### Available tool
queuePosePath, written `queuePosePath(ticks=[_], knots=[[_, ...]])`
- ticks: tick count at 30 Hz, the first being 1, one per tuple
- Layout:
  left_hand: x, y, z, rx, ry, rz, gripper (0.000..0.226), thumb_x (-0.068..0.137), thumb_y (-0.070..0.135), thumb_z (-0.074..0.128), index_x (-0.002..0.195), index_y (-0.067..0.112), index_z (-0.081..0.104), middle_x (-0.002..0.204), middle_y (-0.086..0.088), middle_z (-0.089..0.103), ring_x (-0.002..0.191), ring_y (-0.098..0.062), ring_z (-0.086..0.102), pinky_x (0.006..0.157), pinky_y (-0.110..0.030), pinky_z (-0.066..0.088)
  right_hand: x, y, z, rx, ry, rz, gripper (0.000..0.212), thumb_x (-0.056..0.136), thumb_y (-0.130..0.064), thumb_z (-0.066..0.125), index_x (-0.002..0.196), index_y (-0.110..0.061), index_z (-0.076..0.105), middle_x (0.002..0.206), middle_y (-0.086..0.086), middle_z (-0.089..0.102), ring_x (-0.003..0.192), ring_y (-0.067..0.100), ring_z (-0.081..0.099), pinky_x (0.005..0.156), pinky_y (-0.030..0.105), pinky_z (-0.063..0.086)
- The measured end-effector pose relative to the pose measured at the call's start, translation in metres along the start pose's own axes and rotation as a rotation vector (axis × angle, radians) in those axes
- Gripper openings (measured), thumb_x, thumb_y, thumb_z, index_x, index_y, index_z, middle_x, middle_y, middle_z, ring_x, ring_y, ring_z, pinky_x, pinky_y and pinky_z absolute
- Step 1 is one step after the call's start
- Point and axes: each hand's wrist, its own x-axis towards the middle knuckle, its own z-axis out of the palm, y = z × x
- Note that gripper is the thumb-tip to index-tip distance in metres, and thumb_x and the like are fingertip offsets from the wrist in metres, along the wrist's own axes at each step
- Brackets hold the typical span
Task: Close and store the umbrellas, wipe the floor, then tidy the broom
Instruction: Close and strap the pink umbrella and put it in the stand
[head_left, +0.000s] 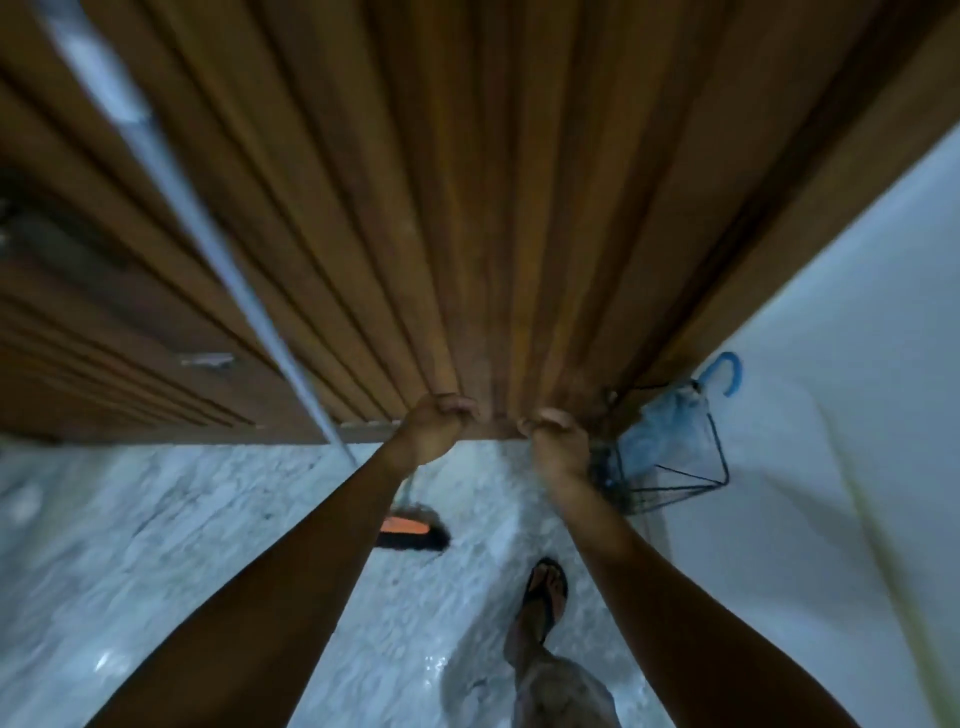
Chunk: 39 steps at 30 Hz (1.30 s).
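Arms out, reaching both hands low toward the foot of a ribbed wooden door (467, 208). Curling the fingers of the left hand (439, 426) under, just in front of the door's bottom edge; curling those of the right hand (556, 441) likewise, just beside it. Showing nothing inside either curl, yet blurring too much to tell whether gripping tight, hanging loose or pinching something small. Standing on a pale marbled floor (156, 545), one foot (543, 587) in a dark flip-flop set below the right forearm. Looking past the left forearm at the broom (413, 530): orange-and-black head resting on the floor, pale handle slanting up to the top left across the door, untouched by either hand. Looking right at a closed umbrella (660, 421), pale blue with a blue hooked handle, standing upright in a black wire stand (722, 452) tucked into the corner between door frame and white wall (831, 364), near the right hand but apart from it.
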Motion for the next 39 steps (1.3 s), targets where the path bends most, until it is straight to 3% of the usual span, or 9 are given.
queuePosePath(ticks=[2, 4, 6, 13, 19, 28, 31, 33, 39], knots=[[-0.071, -0.03, -0.067, -0.046, 0.167, -0.032, 0.024, 0.099, -0.002, 0.052, 0.119, -0.005, 0.064, 0.101, -0.007, 0.062, 0.072, -0.001, 0.063, 0.07, -0.011, 0.047, -0.071, -0.016, 0.055, -0.007, -0.163, -0.086, 0.014, 0.083, -0.008, 0.075, 0.094, -0.016, 0.07, 0.1, 0.004, 0.07, 0.097, 0.017, 0.064, 0.083, 0.024, 0.05], [-0.146, -0.074, -0.129, -0.128, 0.321, -0.064, 0.026, 0.099, 0.008, 0.057, 0.122, 0.004, 0.066, 0.11, -0.006, 0.064, 0.096, -0.014, 0.062, 0.08, -0.021, 0.044, -0.145, -0.019, 0.114, -0.029, -0.343, -0.155, 0.015, 0.084, -0.009, 0.076, 0.096, -0.014, 0.069, 0.093, 0.004, 0.068, 0.088, 0.015, 0.062, 0.068, 0.016, 0.047], [-0.235, -0.123, -0.184, -0.193, 0.479, -0.081, 0.025, 0.098, 0.013, 0.06, 0.121, 0.01, 0.068, 0.115, -0.006, 0.067, 0.104, -0.019, 0.061, 0.082, -0.026, 0.044, -0.229, -0.009, 0.171, -0.091, -0.504, -0.227, 0.015, 0.086, -0.01, 0.075, 0.101, -0.011, 0.07, 0.086, 0.003, 0.067, 0.082, 0.015, 0.061, 0.062, 0.016, 0.045], [-0.529, -0.32, -0.306, -0.438, 1.039, -0.173, 0.023, 0.097, 0.012, 0.059, 0.117, 0.007, 0.07, 0.11, -0.007, 0.068, 0.091, -0.018, 0.06, 0.062, -0.016, 0.044, -0.505, 0.089, 0.344, -0.379, -1.053, -0.315, 0.01, 0.086, -0.017, 0.076, 0.095, -0.019, 0.072, 0.091, -0.001, 0.069, 0.075, 0.009, 0.06, 0.065, 0.023, 0.045], [-0.669, -0.455, -0.335, -0.682, 1.354, -0.236, 0.021, 0.096, 0.012, 0.06, 0.113, 0.007, 0.072, 0.106, -0.006, 0.07, 0.081, -0.011, 0.06, 0.051, -0.008, 0.041, -0.661, 0.171, 0.431, -0.689, -1.374, -0.356, 0.004, 0.091, -0.018, 0.072, 0.093, -0.02, 0.07, 0.094, -0.002, 0.066, 0.083, 0.012, 0.061, 0.07, 0.025, 0.047], [-0.712, -0.622, -0.411, -0.956, 1.485, -0.414, 0.026, 0.099, 0.023, 0.057, 0.118, 0.009, 0.069, 0.116, -0.005, 0.069, 0.089, -0.017, 0.063, 0.065, -0.02, 0.044, -0.76, 0.259, 0.635, -0.946, -1.528, -0.431, 0.016, 0.092, -0.014, 0.071, 0.104, -0.003, 0.072, 0.097, 0.006, 0.067, 0.091, 0.019, 0.063, 0.075, 0.028, 0.049], [-0.689, -0.696, -0.458, -1.063, 1.487, -0.49, 0.027, 0.099, 0.029, 0.056, 0.116, 0.012, 0.069, 0.117, -0.004, 0.069, 0.097, -0.021, 0.066, 0.068, -0.023, 0.047, -0.766, 0.3, 0.738, -1.065, -1.538, -0.453, 0.003, 0.091, -0.015, 0.07, 0.089, -0.014, 0.072, 0.089, 0.005, 0.066, 0.086, 0.022, 0.063, 0.07, 0.029, 0.047], [-0.661, -0.757, -0.493, -1.124, 1.482, -0.515, 0.031, 0.1, 0.033, 0.055, 0.119, 0.012, 0.067, 0.118, -0.004, 0.067, 0.105, -0.024, 0.066, 0.071, -0.023, 0.047, -0.758, 0.339, 0.814, -1.161, -1.551, -0.446, 0.012, 0.09, -0.014, 0.068, 0.081, -0.021, 0.07, 0.084, 0.002, 0.066, 0.08, 0.021, 0.061, 0.062, 0.027, 0.045], [-0.57, -0.946, -0.562, -1.311, 1.511, -0.541, 0.035, 0.102, 0.037, 0.053, 0.126, 0.014, 0.062, 0.122, -0.004, 0.065, 0.11, -0.024, 0.063, 0.075, -0.024, 0.046, -0.718, 0.479, 0.995, -1.296, -1.611, -0.492, 0.007, 0.096, -0.02, 0.064, 0.094, -0.018, 0.071, 0.086, -0.001, 0.066, 0.072, 0.01, 0.057, 0.061, 0.021, 0.044]])
